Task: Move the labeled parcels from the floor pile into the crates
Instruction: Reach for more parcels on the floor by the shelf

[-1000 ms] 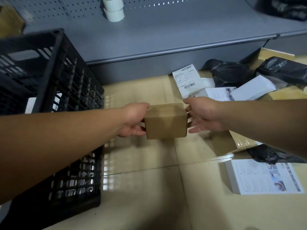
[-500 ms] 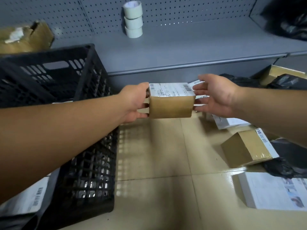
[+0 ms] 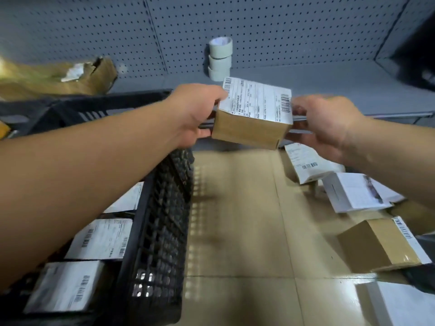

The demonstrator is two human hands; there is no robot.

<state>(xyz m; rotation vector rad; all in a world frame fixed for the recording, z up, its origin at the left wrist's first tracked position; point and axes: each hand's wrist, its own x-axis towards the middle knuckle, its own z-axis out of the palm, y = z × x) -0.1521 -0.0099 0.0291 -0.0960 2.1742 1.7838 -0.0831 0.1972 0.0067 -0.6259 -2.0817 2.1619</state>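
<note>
Three stacked tape rolls stand on the grey shelf before a pegboard, torn cardboard at left.

Grey pegboard wall, grey metal shelf beneath it — glossy beige floor tiles, streaked with reflected light

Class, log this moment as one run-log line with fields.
item: brown cardboard parcel with white label | left hand: grips it | right hand: open at its right end | target: black plastic crate, parcels inside
</note>
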